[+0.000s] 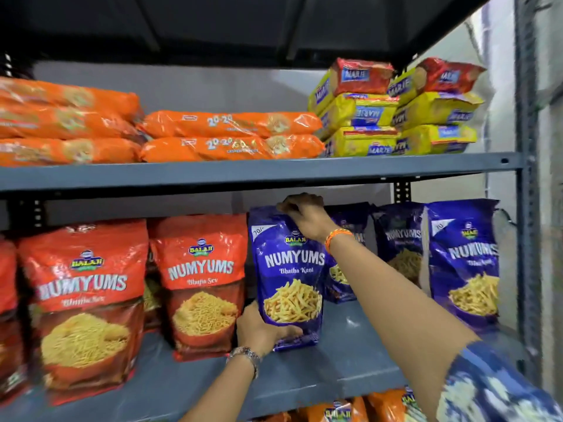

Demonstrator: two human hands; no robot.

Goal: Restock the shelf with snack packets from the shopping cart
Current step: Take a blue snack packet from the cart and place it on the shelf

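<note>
Nearest to me, the person's patterned blue-and-white sleeve (499,388) fills the lower right corner, and below the grey metal shelf board (304,382) a row of orange packets peeks up from the tier underneath. The left hand (262,330), with a metal watch at the wrist, cups the bottom corner of the glossy blue Numyums pouch printed with yellow sticks (289,278), fingers wrapped under its base. The right hand (304,211), an orange thread band on its wrist, pinches the pouch's top seam. So both hands are closed on the same pouch, which stands upright on the middle shelf, near the front edge, between the red Numyums pouches (201,284) on the left and the other blue pouches (463,263) further right and back.

The risks, as I judge them: the pouch is tall and soft, so if the top is let go before the base sits flat it may slump forward off the edge (there is no lip to stop it). Pushed back carelessly, it could knock the blue pouches leaning behind it. Its left side stands just beside the red pouch, which might tip too.

Above and further back, orange biscuit rolls (231,135) and stacked yellow-and-red Marie packs (359,117) lie undisturbed. The shopping cart is not in view.
</note>
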